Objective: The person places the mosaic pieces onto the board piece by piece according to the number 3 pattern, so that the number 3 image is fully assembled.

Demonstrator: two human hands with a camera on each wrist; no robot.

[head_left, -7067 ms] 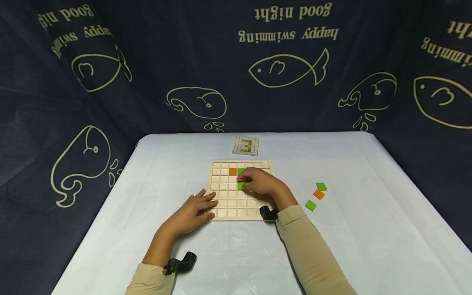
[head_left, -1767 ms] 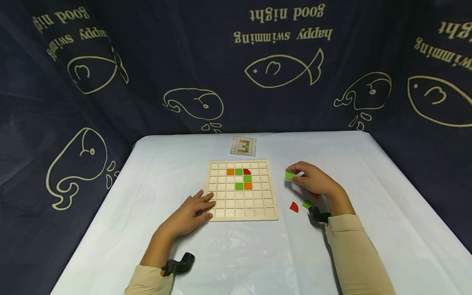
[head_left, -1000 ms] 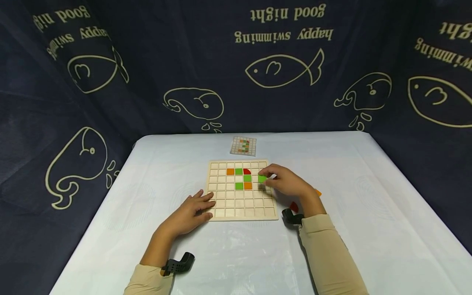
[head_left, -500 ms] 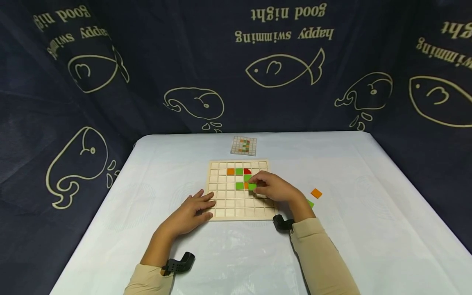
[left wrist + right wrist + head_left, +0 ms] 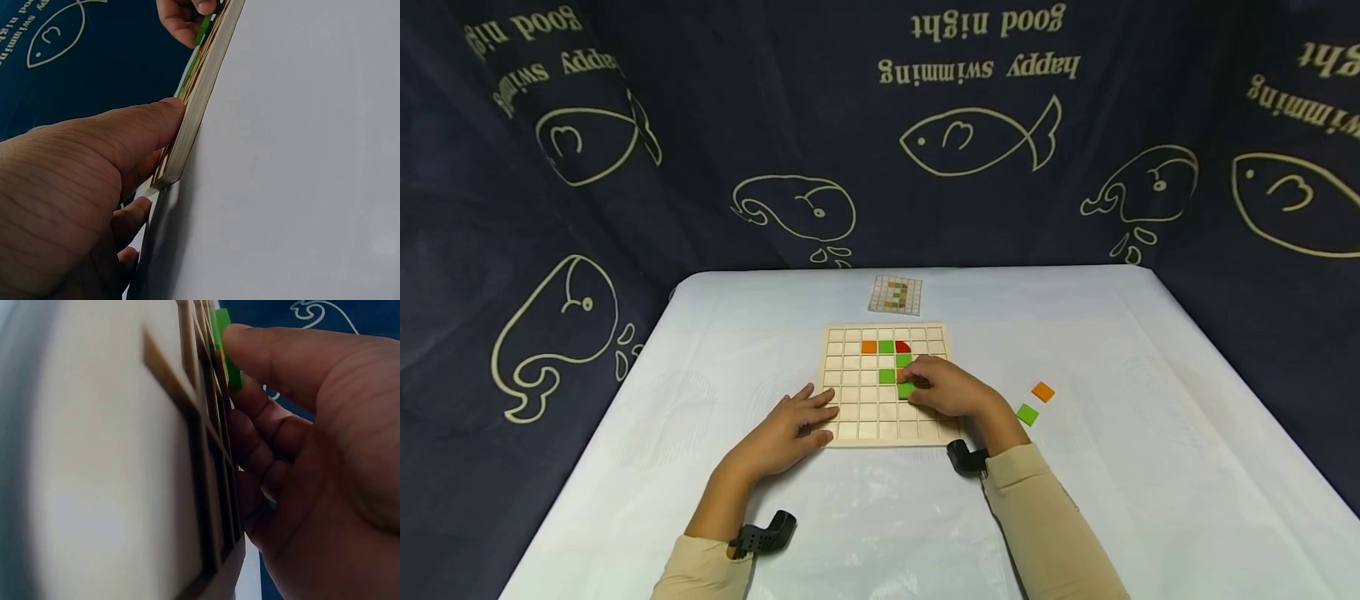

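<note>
A wooden grid board (image 5: 857, 421) lies on the table. My right hand (image 5: 951, 390) pinches a green square tile (image 5: 906, 392) between thumb and fingers, low over a cell in the board's middle right. In the right wrist view that green tile (image 5: 234, 374) stands tilted at the grid's ribs. My left hand (image 5: 786, 433) rests with spread fingers on the board's left edge, and the left wrist view has its thumb (image 5: 169, 112) against the rim. Set in the grid are an orange tile (image 5: 868, 347), several green ones, a red quarter-round tile (image 5: 902, 347) and another orange, mostly hidden by my fingers.
To the right of the board lie a loose orange tile (image 5: 1042, 392) and a loose green tile (image 5: 1027, 414). Behind the board is a small card (image 5: 895, 296) printed with a coloured grid pattern. A dark curtain (image 5: 820, 92) hangs beyond the table.
My right hand has brought the green tile left from beside the board, then down onto the grid. Since the oldest frame, red, green and orange tiles show in the grid. The left hand stays put.
</note>
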